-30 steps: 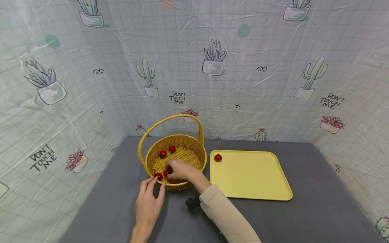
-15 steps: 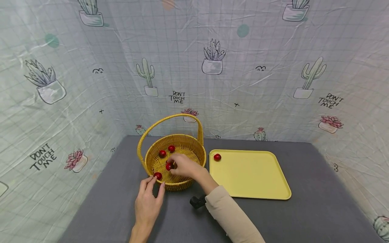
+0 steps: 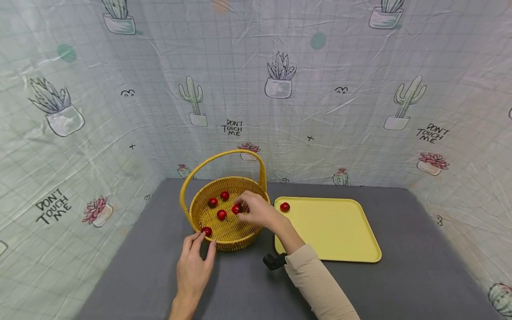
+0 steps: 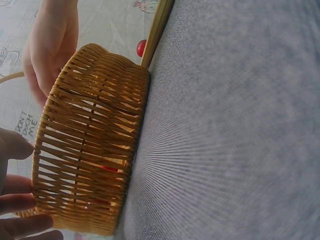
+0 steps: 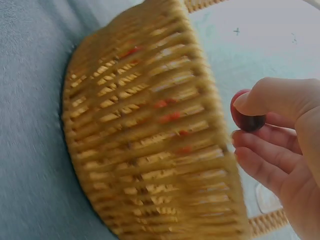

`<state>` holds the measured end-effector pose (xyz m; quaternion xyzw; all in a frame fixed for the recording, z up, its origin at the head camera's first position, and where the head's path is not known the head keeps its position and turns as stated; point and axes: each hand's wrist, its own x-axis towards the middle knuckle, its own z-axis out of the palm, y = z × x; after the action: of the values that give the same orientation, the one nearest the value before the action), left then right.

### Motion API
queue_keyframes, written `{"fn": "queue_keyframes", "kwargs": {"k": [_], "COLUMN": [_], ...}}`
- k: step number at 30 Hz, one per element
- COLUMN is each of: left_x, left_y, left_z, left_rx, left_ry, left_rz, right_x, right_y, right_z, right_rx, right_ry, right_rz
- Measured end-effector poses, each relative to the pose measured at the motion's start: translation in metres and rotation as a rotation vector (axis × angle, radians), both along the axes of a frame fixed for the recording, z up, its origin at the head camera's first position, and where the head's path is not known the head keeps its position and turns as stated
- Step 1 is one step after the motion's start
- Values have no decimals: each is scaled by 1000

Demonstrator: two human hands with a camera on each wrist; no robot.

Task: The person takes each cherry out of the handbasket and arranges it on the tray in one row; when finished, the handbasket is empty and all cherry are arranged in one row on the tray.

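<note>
A yellow wicker basket point(image 3: 236, 244) with a tall arched handle stands on the table, with several red cherries inside, such as one cherry point(image 3: 222, 215) near its middle. My right hand point(image 3: 260, 211) reaches over the basket's right side and pinches a dark red cherry point(image 5: 248, 111) between thumb and fingers; in the right wrist view this cherry is above the rim level. My left hand point(image 3: 194, 266) touches the basket's near-left rim with extended fingertips and thumb, close to another cherry point(image 3: 206, 231). In the left wrist view the fingers point(image 4: 20, 202) rest against the wicker.
A yellow rectangular tray point(image 3: 332, 231) lies right of the basket, with one stemmed cherry point(image 3: 285, 207) in its far left corner. Behind the grey table point(image 3: 248, 289) hangs a patterned curtain point(image 3: 304, 111). A black device point(image 3: 274, 262) sits at my right wrist.
My right hand has moved away and to the right within the basket, and a pinched cherry now shows in its fingers. Another cherry is uncovered beside it. My left hand has stayed put.
</note>
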<state>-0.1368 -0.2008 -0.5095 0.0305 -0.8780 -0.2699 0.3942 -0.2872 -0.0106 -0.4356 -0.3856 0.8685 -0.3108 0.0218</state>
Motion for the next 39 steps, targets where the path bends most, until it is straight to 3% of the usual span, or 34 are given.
{"fn": "queue_keyframes", "kwargs": {"k": [12,23,39], "left_x": [-3,-1,1], "left_y": [-2,-1,-1], "left_z": [-3,-3,-2], "left_rx": [13,10,8], "left_ry": [19,23,26], "left_rz": [-15,-17,-11], "right_x": [-7,-18,-41], "right_y": [51,95,138], "right_z": [1,-2,-43], "right_rx": [-115,-117,-81], "right_ry": [38,40,-69], "right_rz": [-80,-162,-322]}}
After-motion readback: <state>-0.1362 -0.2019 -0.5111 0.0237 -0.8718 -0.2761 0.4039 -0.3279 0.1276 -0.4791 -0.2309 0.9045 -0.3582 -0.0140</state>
